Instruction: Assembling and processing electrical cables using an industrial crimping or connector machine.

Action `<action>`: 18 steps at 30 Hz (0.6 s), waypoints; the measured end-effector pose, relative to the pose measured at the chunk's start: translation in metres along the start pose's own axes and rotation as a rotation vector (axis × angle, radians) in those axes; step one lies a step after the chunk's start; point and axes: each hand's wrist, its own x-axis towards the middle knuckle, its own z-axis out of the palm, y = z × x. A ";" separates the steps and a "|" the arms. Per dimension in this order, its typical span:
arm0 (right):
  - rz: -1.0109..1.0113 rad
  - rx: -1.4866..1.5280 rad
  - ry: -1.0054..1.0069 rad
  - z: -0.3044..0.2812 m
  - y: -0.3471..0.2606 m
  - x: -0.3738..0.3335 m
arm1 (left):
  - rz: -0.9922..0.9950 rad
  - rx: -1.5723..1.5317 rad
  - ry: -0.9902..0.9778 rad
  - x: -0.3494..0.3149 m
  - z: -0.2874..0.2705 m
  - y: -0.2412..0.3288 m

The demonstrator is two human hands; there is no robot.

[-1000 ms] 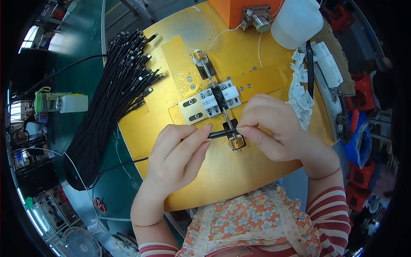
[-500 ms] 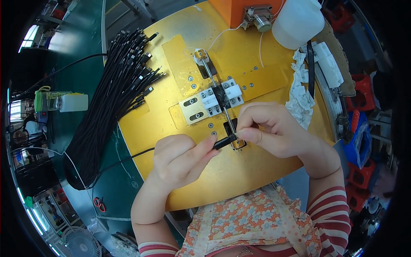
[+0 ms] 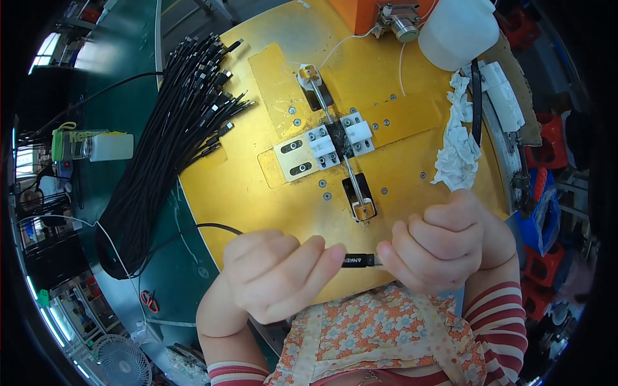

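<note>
My left hand (image 3: 277, 273) is closed around a black cable, whose plug (image 3: 358, 260) sticks out past the thumb to the right. At the plug's metal end, my right hand (image 3: 438, 248) pinches with its fingers curled; whatever else it may grip is hidden. The plug lies level between the two hands, close to my apron. Beyond them on the gold plate (image 3: 290, 212) stands a small metal fixture with white blocks (image 3: 324, 148) and a thin rod (image 3: 356, 177). The cable's tail runs out leftwards from under my left hand.
A thick bundle of black cables (image 3: 151, 167) lies at the left, across the green table (image 3: 106, 193). Red-handled scissors (image 3: 149, 301) and a clear bottle (image 3: 96, 147) are there too. Crumpled white tissue (image 3: 458, 151), a white plastic jug (image 3: 458, 35) and an orange box (image 3: 351, 14) stand along the right and back.
Both hands have come nearer to my body, away from the fixture's near end, with the plug still between them. The plug has turned from slanted to level.
</note>
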 end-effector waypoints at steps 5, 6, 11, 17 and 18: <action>-0.035 0.025 0.091 0.006 0.000 -0.004 | 0.067 0.060 -0.007 -0.001 -0.004 0.006; -0.017 0.039 0.087 0.006 -0.001 -0.004 | 0.071 0.082 -0.030 -0.001 -0.005 0.006; 0.026 0.068 0.095 0.007 -0.004 -0.005 | 0.065 0.047 -0.011 -0.005 -0.004 0.006; 0.170 0.259 0.062 0.009 -0.006 -0.003 | -0.027 -0.177 -0.022 -0.011 0.006 -0.001; 0.256 0.366 0.040 0.010 -0.005 -0.005 | -0.081 -0.257 -0.010 -0.012 0.010 -0.002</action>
